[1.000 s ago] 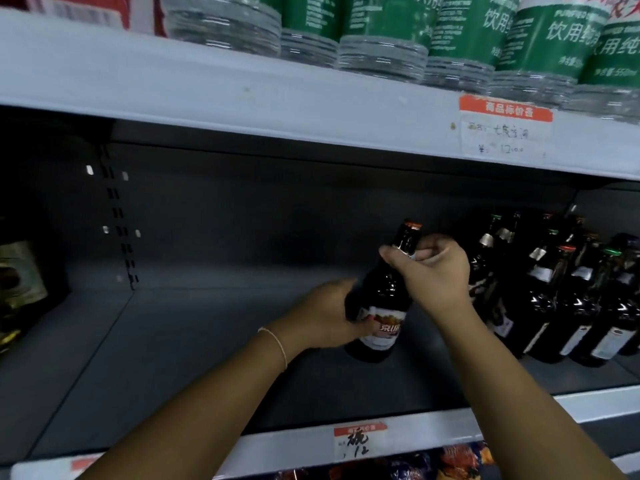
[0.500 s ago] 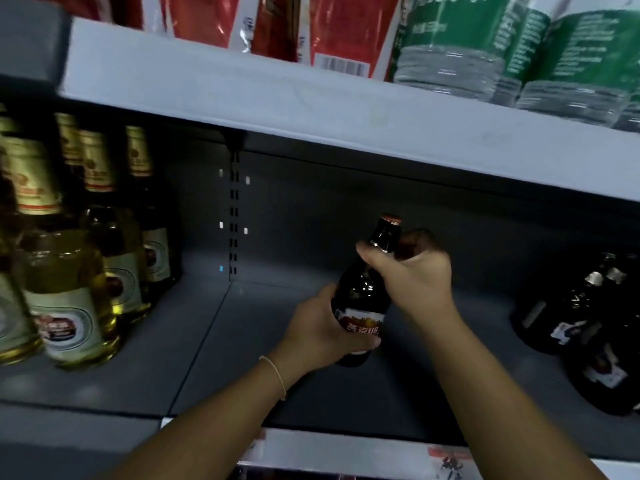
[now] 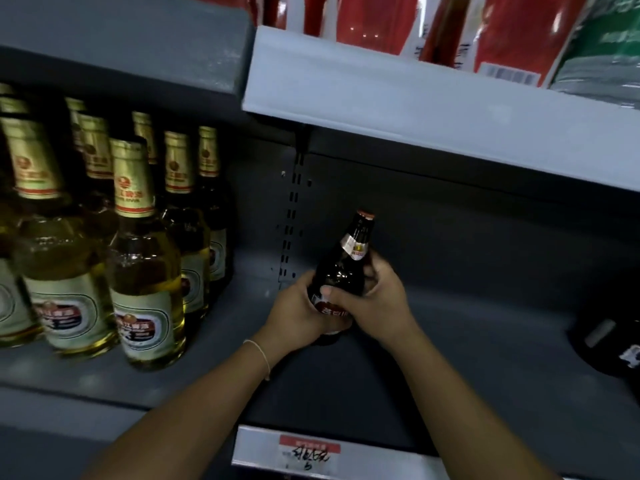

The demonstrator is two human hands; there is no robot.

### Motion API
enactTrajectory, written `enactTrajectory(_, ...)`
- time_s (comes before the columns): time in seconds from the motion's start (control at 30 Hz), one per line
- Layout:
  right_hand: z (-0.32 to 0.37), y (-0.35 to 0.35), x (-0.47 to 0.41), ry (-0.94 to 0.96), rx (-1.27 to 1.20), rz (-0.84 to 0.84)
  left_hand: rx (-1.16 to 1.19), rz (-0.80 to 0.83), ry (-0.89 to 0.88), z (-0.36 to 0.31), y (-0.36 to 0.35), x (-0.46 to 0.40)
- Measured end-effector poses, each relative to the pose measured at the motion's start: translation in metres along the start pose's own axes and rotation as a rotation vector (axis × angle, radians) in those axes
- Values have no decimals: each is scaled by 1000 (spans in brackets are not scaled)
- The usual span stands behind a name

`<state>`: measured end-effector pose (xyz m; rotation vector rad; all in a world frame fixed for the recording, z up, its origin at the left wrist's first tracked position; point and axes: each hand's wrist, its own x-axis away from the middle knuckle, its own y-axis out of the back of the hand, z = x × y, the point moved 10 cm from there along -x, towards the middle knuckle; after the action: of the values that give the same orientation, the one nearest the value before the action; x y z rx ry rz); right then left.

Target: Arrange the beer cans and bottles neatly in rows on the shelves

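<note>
Brown glass bottle [image 3: 341,271], upright, is gripped by both hands. Left hand [image 3: 298,315] wraps its lower body from the left, fingers closed over the label; right hand [image 3: 375,301] clasps it from the right, thumb pressed across the front. Whether the bottle's base touches the shelf [image 3: 467,358] cannot be told; the hands hide it. A thin bracelet [image 3: 259,353] circles the left wrist. Left of the bottle, well apart, stand rows of pale beer bottles [image 3: 145,258] with gold foil necks. Right of it, near the frame edge, lies a dark blurred bottle [image 3: 609,344]. Below the bottle, a price tag [image 3: 308,452] sits on the shelf edge.
</note>
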<state>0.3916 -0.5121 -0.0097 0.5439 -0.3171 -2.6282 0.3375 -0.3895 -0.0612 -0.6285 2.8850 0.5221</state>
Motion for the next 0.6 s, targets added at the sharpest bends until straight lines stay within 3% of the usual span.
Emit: enactTrajectory(0.6,-21,-42,-51,21,114,-41,106,2,21,41,22,-51)
